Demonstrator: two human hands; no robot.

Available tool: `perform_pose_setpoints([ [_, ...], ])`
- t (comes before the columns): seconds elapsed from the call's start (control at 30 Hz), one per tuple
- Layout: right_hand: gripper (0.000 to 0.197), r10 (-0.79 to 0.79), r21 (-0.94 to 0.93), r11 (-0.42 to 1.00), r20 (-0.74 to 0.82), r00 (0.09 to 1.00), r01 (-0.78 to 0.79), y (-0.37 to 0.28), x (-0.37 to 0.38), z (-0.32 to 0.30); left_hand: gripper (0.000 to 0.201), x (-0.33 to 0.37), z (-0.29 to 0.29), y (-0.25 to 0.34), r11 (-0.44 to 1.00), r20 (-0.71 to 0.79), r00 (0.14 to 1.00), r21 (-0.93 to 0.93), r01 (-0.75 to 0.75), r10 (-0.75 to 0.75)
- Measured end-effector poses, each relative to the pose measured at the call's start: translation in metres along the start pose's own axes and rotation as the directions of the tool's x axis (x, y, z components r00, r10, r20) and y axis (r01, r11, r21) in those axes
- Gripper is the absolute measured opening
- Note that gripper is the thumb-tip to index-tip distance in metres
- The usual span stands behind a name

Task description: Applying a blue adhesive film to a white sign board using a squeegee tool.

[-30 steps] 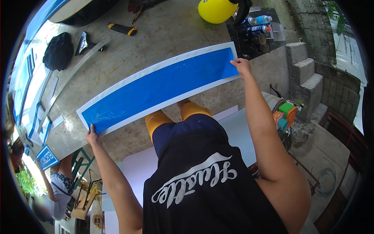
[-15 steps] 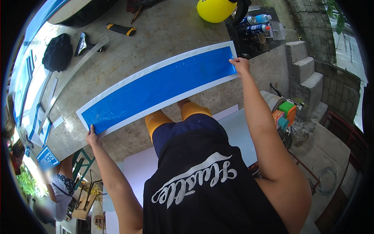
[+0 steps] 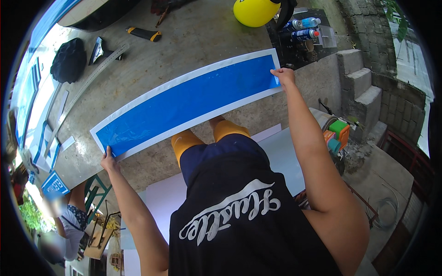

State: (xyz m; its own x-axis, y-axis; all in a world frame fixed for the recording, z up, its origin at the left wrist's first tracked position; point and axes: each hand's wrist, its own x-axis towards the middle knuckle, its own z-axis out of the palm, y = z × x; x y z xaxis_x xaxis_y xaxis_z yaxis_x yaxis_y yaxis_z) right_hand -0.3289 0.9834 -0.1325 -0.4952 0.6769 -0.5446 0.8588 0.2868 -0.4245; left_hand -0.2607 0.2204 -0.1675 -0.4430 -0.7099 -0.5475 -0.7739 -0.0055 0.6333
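A long blue sheet with a white border (image 3: 189,96) lies across the near edge of the work table, its surface glossy and slightly wrinkled toward the left end. My left hand (image 3: 108,162) grips the sheet's near left corner, thumb on top and fingers underneath. At the other end, my right hand (image 3: 284,77) pinches the right edge between thumb and fingers. A small light patch shows on the blue beside those fingertips. Between the two hands the sheet stretches out flat.
On the table (image 3: 152,60) lie a yellow-black utility knife (image 3: 144,34), a metal ruler (image 3: 87,85), a squeegee-like tool (image 3: 97,51) and a black cloth bundle (image 3: 68,60). A yellow spray bottle (image 3: 255,11) and cans (image 3: 304,35) stand far right. A person (image 3: 69,225) sits at left.
Both hands keep their hold on the sheet, which has not visibly moved. Only a very slight shift of the view shows.
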Motion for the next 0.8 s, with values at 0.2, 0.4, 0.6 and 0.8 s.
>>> perform_pose_setpoints([
  [0.2, 0.027, -0.017, 0.012, 1.000, 0.014, 1.000, 0.017, -0.005, -0.004, 0.002, 0.043, 0.007, -0.007, -0.003, 1.000, -0.015, 1.000, 0.002, 0.017, -0.017],
  [0.4, 0.031, -0.074, -0.067, 0.995, 0.049, 0.996, 0.077, 0.005, 0.011, -0.009, 0.044, -0.015, 0.012, 0.009, 0.998, -0.098, 0.995, 0.051, 0.027, -0.021],
  [0.6, 0.029, -0.042, 0.005, 0.999, 0.129, 0.991, 0.042, 0.028, 0.040, -0.012, 0.038, -0.035, 0.019, 0.023, 0.994, -0.149, 0.989, 0.111, -0.002, 0.019],
  [0.8, 0.033, -0.021, -0.025, 0.999, 0.152, 0.988, 0.025, 0.029, 0.044, -0.007, 0.041, -0.036, 0.013, 0.023, 0.991, -0.200, 0.980, 0.125, 0.042, -0.016],
])
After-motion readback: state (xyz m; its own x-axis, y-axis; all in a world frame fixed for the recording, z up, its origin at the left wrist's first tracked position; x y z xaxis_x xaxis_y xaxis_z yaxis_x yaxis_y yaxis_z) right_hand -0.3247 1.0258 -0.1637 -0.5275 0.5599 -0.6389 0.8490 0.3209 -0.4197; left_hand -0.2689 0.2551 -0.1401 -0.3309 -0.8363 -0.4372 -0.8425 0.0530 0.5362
